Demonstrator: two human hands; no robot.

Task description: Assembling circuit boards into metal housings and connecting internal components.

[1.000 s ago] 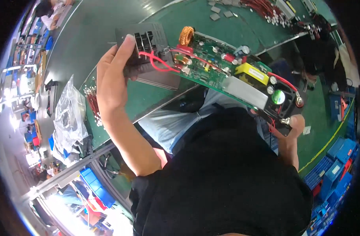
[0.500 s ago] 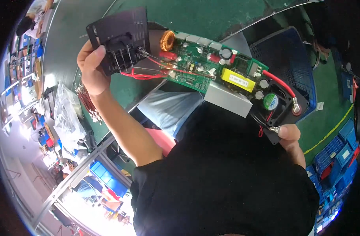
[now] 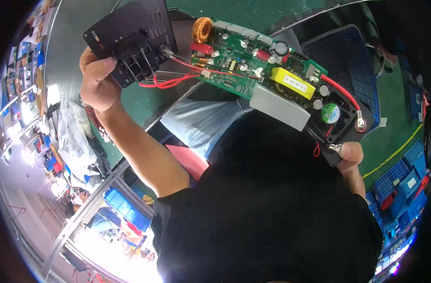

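My left hand (image 3: 101,81) is closed on the lower left edge of a black end panel (image 3: 126,26), its thumb on the near face. Metal prongs stick out of that panel, and red wires (image 3: 170,84) run from it to a green circuit board (image 3: 232,80). The board carries a copper coil (image 3: 202,30), a yellow transformer (image 3: 293,84) and a grey metal heat sink (image 3: 279,107). At its right end sits a second black panel with a fan (image 3: 338,115) and a thick red cable (image 3: 340,93). My right hand (image 3: 351,154) grips this panel's lower corner, thumb beside a metal ring terminal (image 3: 335,147).
Behind the board lies a green work surface (image 3: 253,12). A dark blue crate (image 3: 338,52) stands beyond the fan end, with more blue bins (image 3: 404,188) at far right. At left are a clear plastic bag (image 3: 76,137), a bundle of wires (image 3: 100,127) and a metal frame (image 3: 90,200).
The left panel has shifted left and slightly up with my left hand. The board and fan end have moved a little to the right and come slightly closer. Both hands keep their hold.
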